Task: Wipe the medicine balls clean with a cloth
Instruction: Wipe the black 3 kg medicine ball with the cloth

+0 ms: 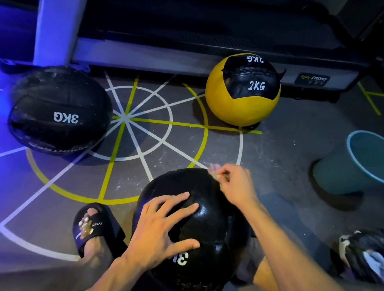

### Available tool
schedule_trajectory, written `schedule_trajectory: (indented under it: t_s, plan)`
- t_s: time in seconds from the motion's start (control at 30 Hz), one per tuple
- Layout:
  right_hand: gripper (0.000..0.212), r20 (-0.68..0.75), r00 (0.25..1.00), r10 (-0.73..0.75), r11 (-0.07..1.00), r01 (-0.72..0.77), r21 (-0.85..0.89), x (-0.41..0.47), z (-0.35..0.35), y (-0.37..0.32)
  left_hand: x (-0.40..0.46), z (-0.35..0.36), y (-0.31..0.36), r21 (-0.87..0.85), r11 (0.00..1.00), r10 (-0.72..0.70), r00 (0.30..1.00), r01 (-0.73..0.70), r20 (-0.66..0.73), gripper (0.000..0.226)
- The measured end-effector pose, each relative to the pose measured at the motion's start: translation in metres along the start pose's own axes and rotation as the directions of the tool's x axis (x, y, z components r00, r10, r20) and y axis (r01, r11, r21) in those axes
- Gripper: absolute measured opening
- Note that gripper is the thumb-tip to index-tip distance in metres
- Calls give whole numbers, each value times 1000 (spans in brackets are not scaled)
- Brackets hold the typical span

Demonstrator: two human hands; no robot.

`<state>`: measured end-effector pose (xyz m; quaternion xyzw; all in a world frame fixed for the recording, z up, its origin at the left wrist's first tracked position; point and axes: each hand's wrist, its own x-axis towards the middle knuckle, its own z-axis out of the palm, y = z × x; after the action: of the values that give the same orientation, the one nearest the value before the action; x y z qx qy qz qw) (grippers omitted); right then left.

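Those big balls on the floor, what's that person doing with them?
A person is cleaning them. The left hand rests flat on the nearest black medicine ball, while the right hand pinches a small cloth against its far top edge. Another black 3KG ball and a yellow 2KG ball lie beyond.

Gym floor with three balls and a bucket

We see a grey floor marked with white and yellow lines. On it rest a black 3KG ball at left, a yellow and black 2KG ball at upper centre, another black ball at lower centre, a pale blue bucket at right, a dark bundle at lower right, and our sandalled foot.
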<state>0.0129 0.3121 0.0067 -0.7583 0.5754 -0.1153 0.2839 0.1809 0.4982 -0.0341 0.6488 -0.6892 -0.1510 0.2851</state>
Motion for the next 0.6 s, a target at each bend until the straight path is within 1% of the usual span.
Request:
schedule_trajectory:
  t_s: [0.07,0.1,0.13,0.17,0.2,0.27,0.3,0.33,0.37,0.4,0.47,0.5,0.53,0.6]
  plan:
    - [14,75,983,-168,985,164,48,-15,6,-28,1,2,1,9,1000,5,1000,-5,-4,76]
    - [14,118,960,-254,967,249,61,-21,9,-40,2,2,2,15,1000,7,1000,-7,-1,76]
    - [15,143,941,-307,952,303,50,-21,12,-45,2,2,1,22,1000,9,1000,-9,3,76]
    - [16,147,940,-309,951,309,22,-16,12,-44,3,1,-1,26,1000,9,1000,-9,5,76]
    - [17,139,957,-256,965,260,-13,-7,10,-37,2,0,-1,23,1000,8,1000,-8,7,76]
    - [20,83,995,-58,994,65,-88,12,6,-21,0,0,1,5,1000,11,1000,-11,7,76]
    - [22,53,998,18,993,-12,-116,16,5,-19,0,0,2,3,1000,10,1000,-10,5,76]
    - [24,41,999,27,992,-22,-123,16,6,-23,1,0,2,4,1000,6,1000,-6,2,76]
    - [27,67,998,-19,994,26,-103,14,9,-32,3,0,1,3,1000,1,1000,-1,1,76]
    - [28,118,988,-96,992,104,-68,8,12,-44,4,-1,-1,1,1000,-2,1000,2,4,76]
    - [21,197,948,-250,967,253,9,-12,16,-60,5,-4,-5,-3,1000,-6,1000,6,14,75]
    - [17,184,933,-308,951,307,35,-20,17,-61,5,-5,-6,-2,1000,-6,1000,6,18,75]
    - [15,151,931,-332,943,328,52,-25,17,-57,4,-6,-6,-4,1000,-8,1000,8,26,75]
    - [14,46,957,-287,956,283,72,-29,13,-38,4,-8,-4,-15,1000,-9,999,9,38,76]
